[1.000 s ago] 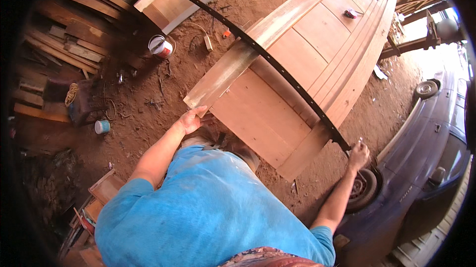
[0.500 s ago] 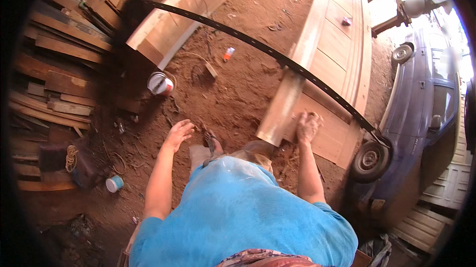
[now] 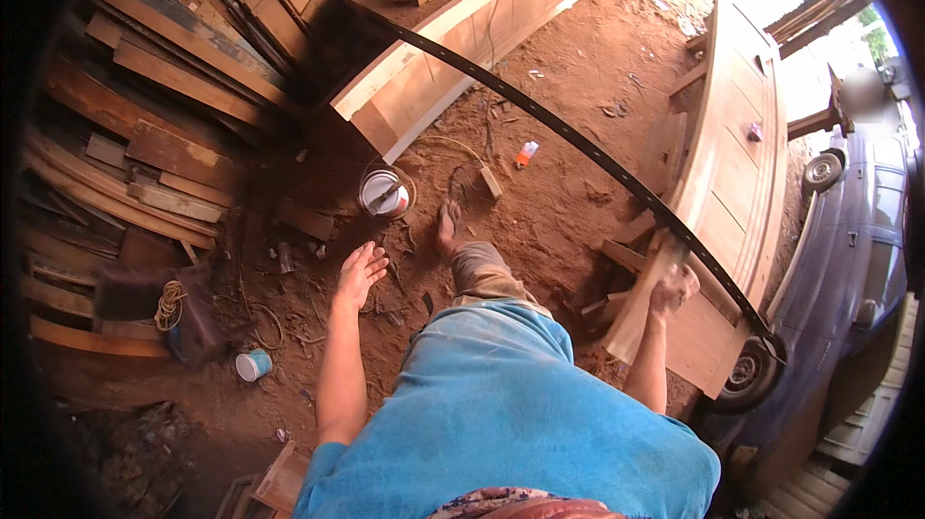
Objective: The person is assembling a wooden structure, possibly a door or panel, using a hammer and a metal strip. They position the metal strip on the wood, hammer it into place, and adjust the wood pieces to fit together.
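My left hand [image 3: 361,275] hangs in the air over the reddish dirt, fingers stretched out and nothing in it. Beyond it stands a white bucket [image 3: 374,189] with something dark lying across its mouth. On the right, my right hand [image 3: 673,291] is over the near end of a panelled wooden door [image 3: 729,220], fingers loosely bent. It is slightly blurred, and I see nothing held. Whether it touches the wood I cannot tell. A pale board [image 3: 638,302] lies along the door's left side, beside that hand.
Stacked planks [image 3: 145,153] fill the left side. A long wooden panel [image 3: 472,47] stands at the back. An orange-and-white bottle [image 3: 526,154], a corded block [image 3: 491,183] and a small blue tin [image 3: 253,365] lie on the ground. A vehicle [image 3: 848,259] is at right.
The view has turned left, so the scene sits further right. One foot now shows forward, near the bucket. My left hand is closer to the bucket; my right hand remains over the door.
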